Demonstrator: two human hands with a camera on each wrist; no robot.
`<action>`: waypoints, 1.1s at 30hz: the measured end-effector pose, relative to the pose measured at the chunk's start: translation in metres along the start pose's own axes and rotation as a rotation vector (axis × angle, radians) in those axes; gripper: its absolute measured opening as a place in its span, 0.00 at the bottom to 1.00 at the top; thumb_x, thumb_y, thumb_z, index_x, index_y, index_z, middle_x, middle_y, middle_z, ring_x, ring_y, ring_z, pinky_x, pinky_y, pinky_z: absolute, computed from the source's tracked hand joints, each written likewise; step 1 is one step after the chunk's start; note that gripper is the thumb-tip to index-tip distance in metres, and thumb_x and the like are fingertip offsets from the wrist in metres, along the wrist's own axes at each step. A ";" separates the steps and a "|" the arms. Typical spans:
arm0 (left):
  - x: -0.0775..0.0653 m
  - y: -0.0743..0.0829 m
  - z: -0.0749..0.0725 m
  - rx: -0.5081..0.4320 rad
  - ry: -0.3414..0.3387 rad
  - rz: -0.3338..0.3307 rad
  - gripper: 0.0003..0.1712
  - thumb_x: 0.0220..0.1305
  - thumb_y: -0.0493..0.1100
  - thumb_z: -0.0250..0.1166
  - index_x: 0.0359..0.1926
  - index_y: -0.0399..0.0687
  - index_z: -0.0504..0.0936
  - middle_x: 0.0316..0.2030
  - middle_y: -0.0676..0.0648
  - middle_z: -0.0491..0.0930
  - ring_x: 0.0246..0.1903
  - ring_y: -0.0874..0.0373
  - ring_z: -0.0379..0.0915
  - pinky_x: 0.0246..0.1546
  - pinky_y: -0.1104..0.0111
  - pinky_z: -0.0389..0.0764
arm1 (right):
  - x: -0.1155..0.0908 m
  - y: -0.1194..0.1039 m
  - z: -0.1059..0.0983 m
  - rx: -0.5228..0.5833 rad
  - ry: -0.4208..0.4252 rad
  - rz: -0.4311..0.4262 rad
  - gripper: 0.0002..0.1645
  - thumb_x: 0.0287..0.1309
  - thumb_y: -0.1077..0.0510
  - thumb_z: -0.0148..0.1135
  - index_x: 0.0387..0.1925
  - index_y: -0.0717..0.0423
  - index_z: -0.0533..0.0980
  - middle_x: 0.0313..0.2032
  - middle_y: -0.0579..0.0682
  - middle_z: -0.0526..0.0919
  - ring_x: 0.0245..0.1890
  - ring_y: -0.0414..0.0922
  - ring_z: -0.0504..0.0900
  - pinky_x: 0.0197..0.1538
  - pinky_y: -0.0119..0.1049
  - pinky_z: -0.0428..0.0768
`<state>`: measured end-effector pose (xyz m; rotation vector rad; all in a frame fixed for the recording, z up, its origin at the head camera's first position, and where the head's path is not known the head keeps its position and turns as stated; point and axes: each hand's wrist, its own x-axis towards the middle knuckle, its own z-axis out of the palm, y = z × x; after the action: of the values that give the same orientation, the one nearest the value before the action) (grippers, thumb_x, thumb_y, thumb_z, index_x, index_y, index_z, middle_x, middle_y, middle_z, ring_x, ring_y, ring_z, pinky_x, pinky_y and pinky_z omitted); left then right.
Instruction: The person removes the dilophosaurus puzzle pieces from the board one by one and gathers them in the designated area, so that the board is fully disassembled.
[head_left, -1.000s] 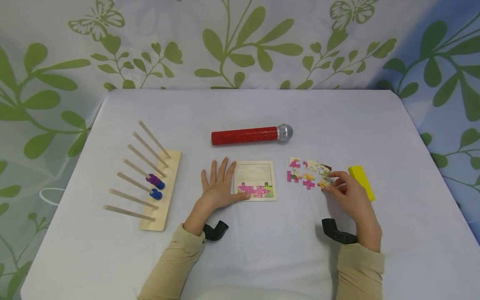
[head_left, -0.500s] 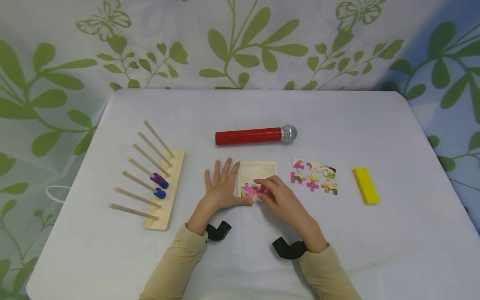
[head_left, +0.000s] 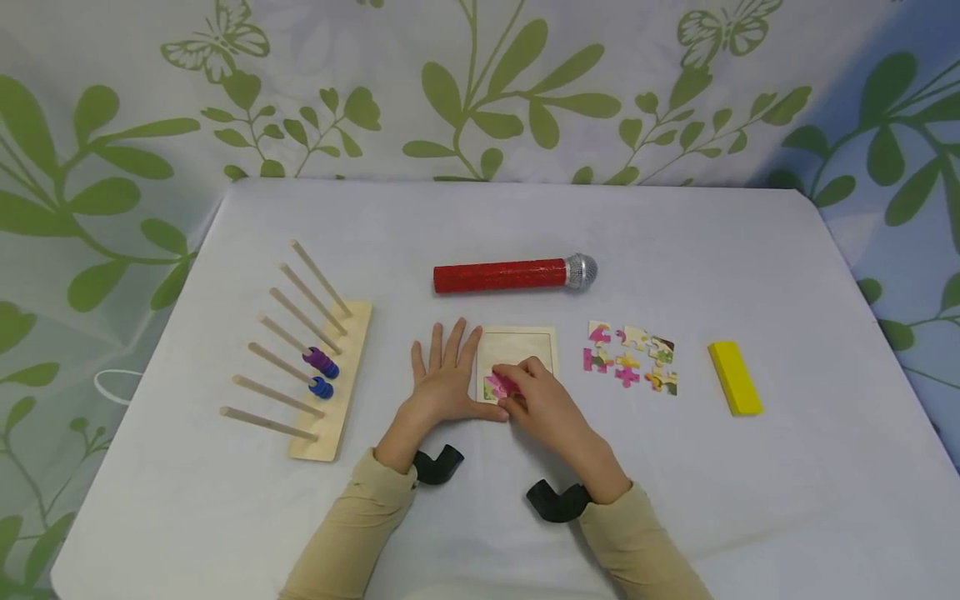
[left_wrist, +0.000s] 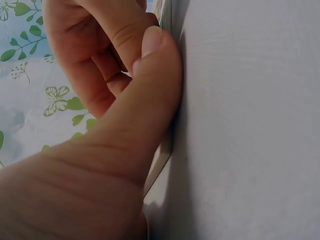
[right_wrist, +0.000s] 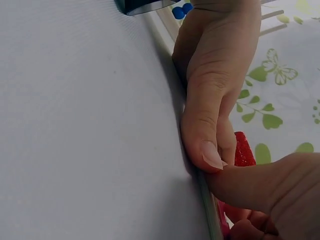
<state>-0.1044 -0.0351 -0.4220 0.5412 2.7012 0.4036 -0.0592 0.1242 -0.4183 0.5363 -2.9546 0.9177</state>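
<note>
A shallow wooden puzzle tray (head_left: 517, 342) lies on the white table in the head view, with pink jigsaw pieces (head_left: 491, 387) along its near side. My left hand (head_left: 444, 392) rests flat at the tray's left, fingers spread, its thumb (left_wrist: 135, 95) along the near edge. Over the tray my right hand (head_left: 547, 408) curls its thumb and fingers and appears to pinch a pink piece, largely hidden under the fingers. Both wrist views show the two hands close together at the tray edge. Several loose puzzle pieces (head_left: 627, 361) lie in two rows to the right.
A wooden peg board (head_left: 348, 367) with slanting pegs and purple and blue beads (head_left: 321, 388) stands at left. Behind the tray lies a red toy microphone (head_left: 502, 275). A yellow block (head_left: 735, 377) lies right of the loose pieces.
My right hand has moved left from the loose pieces to the tray, then slightly farther left over the pink pieces. The left hand has stayed at the tray's left side.
</note>
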 end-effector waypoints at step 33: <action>0.003 -0.001 0.003 -0.056 -0.027 -0.017 0.73 0.25 0.75 0.63 0.66 0.53 0.33 0.65 0.47 0.25 0.61 0.46 0.13 0.52 0.46 0.21 | -0.040 0.070 -0.070 0.294 -0.079 0.287 0.22 0.45 0.55 0.65 0.44 0.52 0.70 0.24 0.47 0.71 0.24 0.44 0.69 0.25 0.29 0.69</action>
<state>-0.1061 -0.0338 -0.4263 0.5042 2.6582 0.4632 -0.0513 0.2300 -0.4026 0.1505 -3.0350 1.4025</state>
